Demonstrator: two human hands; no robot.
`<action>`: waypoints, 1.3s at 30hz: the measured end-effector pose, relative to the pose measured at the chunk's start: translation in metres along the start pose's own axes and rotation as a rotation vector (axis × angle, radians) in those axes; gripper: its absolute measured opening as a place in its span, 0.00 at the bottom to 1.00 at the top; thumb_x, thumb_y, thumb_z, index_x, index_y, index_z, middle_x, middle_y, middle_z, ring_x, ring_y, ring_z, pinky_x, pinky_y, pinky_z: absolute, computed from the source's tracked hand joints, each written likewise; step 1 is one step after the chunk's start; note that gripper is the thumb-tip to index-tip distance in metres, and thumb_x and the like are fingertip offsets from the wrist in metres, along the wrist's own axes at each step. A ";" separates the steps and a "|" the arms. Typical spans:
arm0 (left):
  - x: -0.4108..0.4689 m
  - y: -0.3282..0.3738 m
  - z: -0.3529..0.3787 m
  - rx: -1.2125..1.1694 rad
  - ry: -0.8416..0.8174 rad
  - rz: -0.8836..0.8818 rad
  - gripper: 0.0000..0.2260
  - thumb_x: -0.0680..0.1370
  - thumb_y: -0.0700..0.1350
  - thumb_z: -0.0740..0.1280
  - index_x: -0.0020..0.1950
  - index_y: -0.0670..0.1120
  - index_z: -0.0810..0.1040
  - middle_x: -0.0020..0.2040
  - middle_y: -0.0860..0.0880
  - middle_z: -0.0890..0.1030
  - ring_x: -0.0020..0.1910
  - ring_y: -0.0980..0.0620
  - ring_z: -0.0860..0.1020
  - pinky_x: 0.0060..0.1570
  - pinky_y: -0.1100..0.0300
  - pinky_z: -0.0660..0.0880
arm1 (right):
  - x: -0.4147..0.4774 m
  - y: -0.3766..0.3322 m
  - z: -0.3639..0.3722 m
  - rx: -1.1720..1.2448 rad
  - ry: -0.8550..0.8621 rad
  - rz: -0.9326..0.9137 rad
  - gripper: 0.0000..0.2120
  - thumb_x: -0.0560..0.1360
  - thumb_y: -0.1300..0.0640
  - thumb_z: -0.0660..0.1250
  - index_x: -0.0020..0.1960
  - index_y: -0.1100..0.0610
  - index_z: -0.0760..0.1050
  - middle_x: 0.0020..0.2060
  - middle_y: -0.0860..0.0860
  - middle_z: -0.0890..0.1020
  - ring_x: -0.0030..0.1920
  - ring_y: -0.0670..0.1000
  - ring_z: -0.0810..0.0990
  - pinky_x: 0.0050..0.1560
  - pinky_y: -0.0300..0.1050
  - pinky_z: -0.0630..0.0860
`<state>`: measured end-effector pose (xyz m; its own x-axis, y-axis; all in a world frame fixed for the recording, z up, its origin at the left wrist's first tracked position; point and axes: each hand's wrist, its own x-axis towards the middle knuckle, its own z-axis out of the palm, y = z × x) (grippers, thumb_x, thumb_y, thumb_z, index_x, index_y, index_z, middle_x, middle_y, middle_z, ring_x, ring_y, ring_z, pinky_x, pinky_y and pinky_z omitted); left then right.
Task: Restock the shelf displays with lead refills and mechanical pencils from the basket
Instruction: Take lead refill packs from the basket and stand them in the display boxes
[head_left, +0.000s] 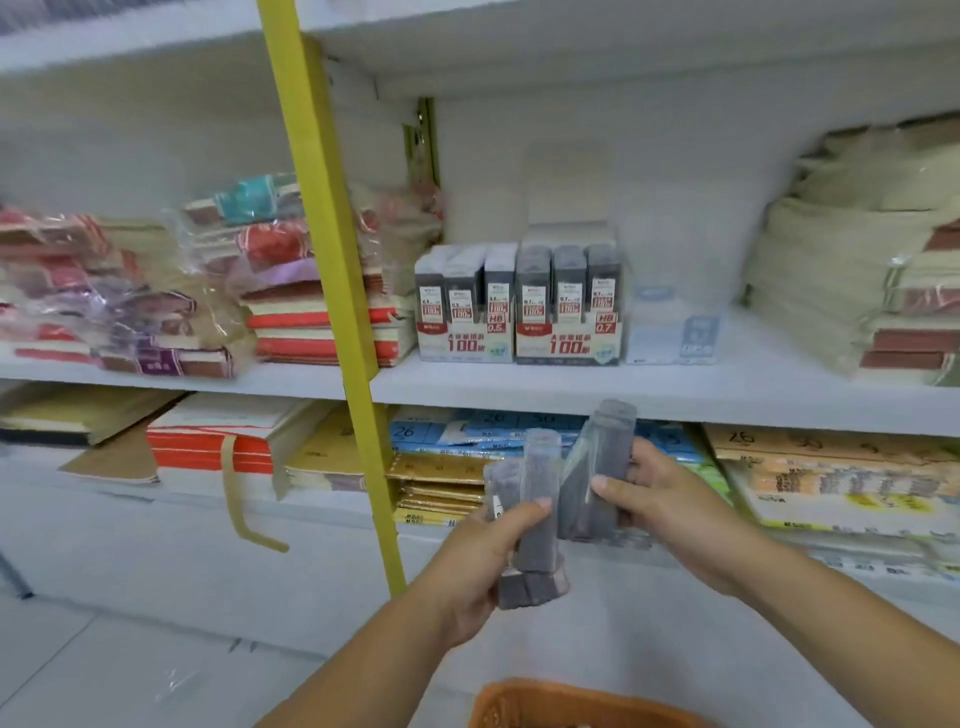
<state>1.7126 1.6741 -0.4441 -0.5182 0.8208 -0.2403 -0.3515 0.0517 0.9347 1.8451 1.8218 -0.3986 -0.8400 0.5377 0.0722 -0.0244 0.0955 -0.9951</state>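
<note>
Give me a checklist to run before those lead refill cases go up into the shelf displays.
1. Left hand grip on the left-hand cases: ok, fingers curled round them.
2. Right hand grip on the right-hand cases: ok, thumb across the front.
3. Lead size of the held cases against the 0.5 display and the 0.7 display: cannot tell, labels unreadable.
4. Free slot: cannot tell; both front rows look full, the rows behind are hidden.
5. Way up to the shelf: ok, nothing between hands and displays.
6. Basket below: ok, its rim shows at the bottom edge.
</note>
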 end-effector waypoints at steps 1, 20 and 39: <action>0.003 0.010 0.001 0.031 0.002 0.029 0.17 0.73 0.51 0.77 0.60 0.49 0.81 0.43 0.47 0.87 0.43 0.48 0.85 0.55 0.38 0.80 | 0.005 -0.008 -0.002 0.004 -0.023 -0.009 0.15 0.78 0.62 0.66 0.62 0.49 0.73 0.50 0.48 0.85 0.52 0.50 0.84 0.50 0.48 0.80; 0.016 0.056 0.028 -0.002 0.041 0.254 0.05 0.78 0.49 0.72 0.50 0.60 0.83 0.51 0.49 0.87 0.50 0.47 0.86 0.44 0.50 0.83 | 0.037 -0.043 0.000 -0.217 0.059 -0.282 0.21 0.77 0.52 0.67 0.66 0.37 0.66 0.37 0.40 0.82 0.37 0.42 0.81 0.40 0.37 0.76; 0.023 0.070 0.014 -0.125 0.093 0.349 0.13 0.78 0.49 0.71 0.61 0.51 0.78 0.51 0.48 0.87 0.47 0.46 0.87 0.42 0.50 0.83 | 0.046 -0.063 0.000 -0.212 0.289 -0.420 0.27 0.78 0.58 0.66 0.65 0.28 0.66 0.45 0.46 0.82 0.48 0.42 0.82 0.46 0.38 0.77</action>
<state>1.6873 1.7047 -0.3801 -0.6904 0.7210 0.0590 -0.2305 -0.2967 0.9267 1.8083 1.8401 -0.3325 -0.5979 0.6219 0.5056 -0.1914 0.5018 -0.8435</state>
